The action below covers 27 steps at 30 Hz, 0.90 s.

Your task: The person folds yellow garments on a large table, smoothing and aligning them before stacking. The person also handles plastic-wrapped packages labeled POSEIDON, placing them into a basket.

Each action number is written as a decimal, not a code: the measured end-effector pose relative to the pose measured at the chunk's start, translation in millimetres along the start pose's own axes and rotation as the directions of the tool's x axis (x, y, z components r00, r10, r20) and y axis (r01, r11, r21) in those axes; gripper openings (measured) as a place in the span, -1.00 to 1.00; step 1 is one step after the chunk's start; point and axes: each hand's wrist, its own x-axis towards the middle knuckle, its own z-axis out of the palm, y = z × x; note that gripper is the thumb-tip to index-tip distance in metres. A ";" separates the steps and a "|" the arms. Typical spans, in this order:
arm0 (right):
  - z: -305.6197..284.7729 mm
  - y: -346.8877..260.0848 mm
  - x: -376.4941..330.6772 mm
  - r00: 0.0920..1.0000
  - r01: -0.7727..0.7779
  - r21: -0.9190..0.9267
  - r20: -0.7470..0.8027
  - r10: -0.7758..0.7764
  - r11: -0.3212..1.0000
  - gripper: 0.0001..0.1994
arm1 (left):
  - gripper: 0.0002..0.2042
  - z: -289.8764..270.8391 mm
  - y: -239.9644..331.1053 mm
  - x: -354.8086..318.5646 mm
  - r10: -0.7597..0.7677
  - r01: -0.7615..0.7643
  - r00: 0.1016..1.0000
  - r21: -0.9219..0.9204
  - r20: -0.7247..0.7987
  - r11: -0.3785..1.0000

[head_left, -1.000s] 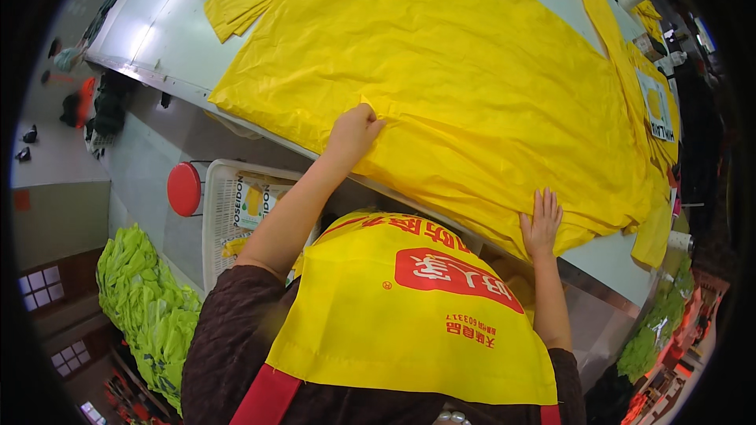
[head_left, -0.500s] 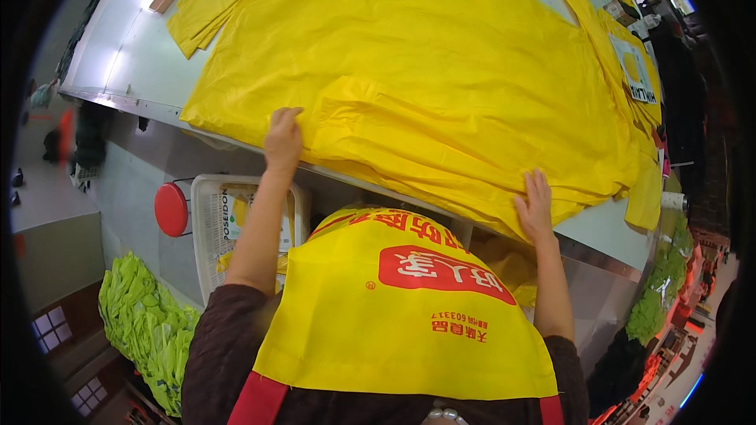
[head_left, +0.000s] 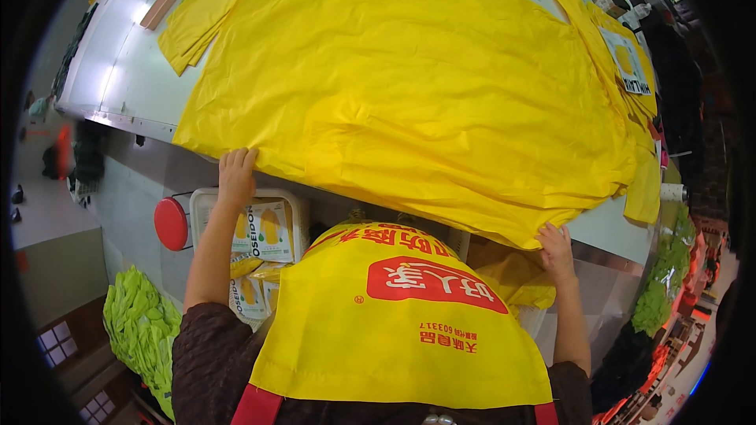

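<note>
A large yellow raincoat of thin plastic lies spread over the pale table, its near edge hanging slightly past the tabletop. My left hand is closed on that near edge toward the left, fingers over the top and the thumb out of sight. At the near right corner of the raincoat, my right hand has bent fingers closed on the hem. Between the hands the plastic is fairly flat, with soft creases and a faint raised fold near the middle.
Folded yellow pieces and a brown block lie on the table at left. A printed package rests at right. Below stand a white basket of packages and a red stool. Green plastic is heaped at lower left.
Both hands have moved nearer to me, the left also leftward and the right slightly rightward. The bunched folds along the near edge have been drawn out flatter.
</note>
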 end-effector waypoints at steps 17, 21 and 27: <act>-134.5 46.9 8.0 0.901 -0.404 0.787 0.254 0.353 0.466 -0.71 | -0.88 -113.5 -38.4 -8.0 -0.212 0.198 0.965 -0.099 -0.155 0.975; -116.5 69.1 83.3 0.937 -0.259 0.719 0.026 0.347 0.645 -0.82 | -0.92 -95.4 -68.2 69.4 -0.248 0.249 0.956 -0.011 -0.158 0.968; -32.6 133.6 175.9 0.885 -0.337 0.316 -0.214 0.413 0.887 -0.79 | -0.83 -2.1 -93.7 161.4 -0.262 0.345 0.911 0.238 -0.320 0.908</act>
